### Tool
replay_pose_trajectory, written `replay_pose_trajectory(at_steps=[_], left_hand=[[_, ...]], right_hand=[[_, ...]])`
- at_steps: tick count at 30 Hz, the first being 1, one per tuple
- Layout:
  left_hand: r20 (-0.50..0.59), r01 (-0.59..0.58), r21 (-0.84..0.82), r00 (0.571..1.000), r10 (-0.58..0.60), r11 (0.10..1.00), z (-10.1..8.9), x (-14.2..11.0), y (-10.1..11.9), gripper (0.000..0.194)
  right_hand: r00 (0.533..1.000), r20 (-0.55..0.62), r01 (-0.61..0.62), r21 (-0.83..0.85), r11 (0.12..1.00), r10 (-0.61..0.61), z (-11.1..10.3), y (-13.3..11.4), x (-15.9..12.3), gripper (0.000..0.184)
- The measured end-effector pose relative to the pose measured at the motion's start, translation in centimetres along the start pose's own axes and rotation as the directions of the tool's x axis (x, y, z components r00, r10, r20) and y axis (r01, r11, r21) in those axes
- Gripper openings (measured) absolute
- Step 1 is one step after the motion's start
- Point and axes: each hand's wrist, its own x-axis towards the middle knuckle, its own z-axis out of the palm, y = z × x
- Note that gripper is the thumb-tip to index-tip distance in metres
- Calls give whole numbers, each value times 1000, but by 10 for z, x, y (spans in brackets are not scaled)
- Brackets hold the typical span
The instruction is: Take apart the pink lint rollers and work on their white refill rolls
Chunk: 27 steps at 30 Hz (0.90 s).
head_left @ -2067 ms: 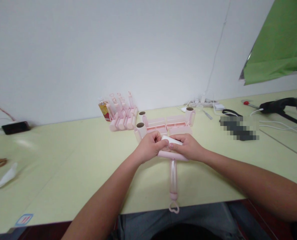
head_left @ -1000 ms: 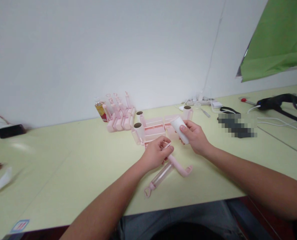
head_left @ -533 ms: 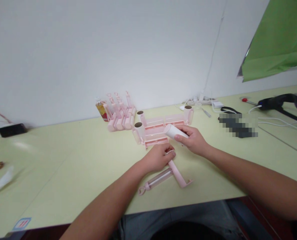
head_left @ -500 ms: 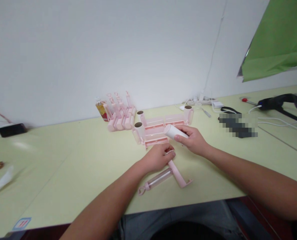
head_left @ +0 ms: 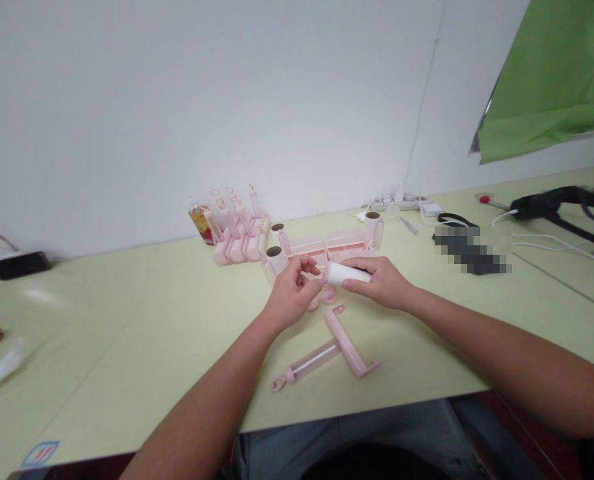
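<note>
My right hand [head_left: 379, 283] is wrapped round a white lint roll [head_left: 349, 274], held nearly level above the table. At the roll's left end is my left hand [head_left: 295, 290], with its fingers curled but apart and the thumb close to the roll's edge; whether it touches is hard to tell. Just below both hands lie small round pink caps [head_left: 328, 295]. Nearer the front edge rests a pink lint roller handle [head_left: 347, 341] with a clear grip and a heart-shaped loop, touched by neither hand.
Behind the hands are pink open covers [head_left: 304, 245] and upright rolls [head_left: 373, 223] with brown cores. Several pink lint rollers [head_left: 241, 247] stand at the back left beside a bottle [head_left: 200, 223]. A phone [head_left: 21, 265] lies far left; cables and a power strip [head_left: 401, 202] are at the back right.
My left hand has left the pink handle and moved up and left to the roll's end. The roll, in my right hand, has tipped closer to level. Pink caps now show below.
</note>
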Motion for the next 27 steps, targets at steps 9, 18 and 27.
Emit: replay_pose_trajectory(at_steps=[9,18,27], left_hand=[[95,9,-51,995,-4,999,3,-2,3,38],[63,-9,-38,998,11,999,3,-2,1,37],[125,13,-92,992,-2,996,4,-3,0,38]], right_hand=[[996,86,18,2,1000,-18,-1,-5,-1,38],[994,109,27,18,999,-29,0,-1,-2,40],[989,131,67,-12,998,-65,1,1,-4,39]])
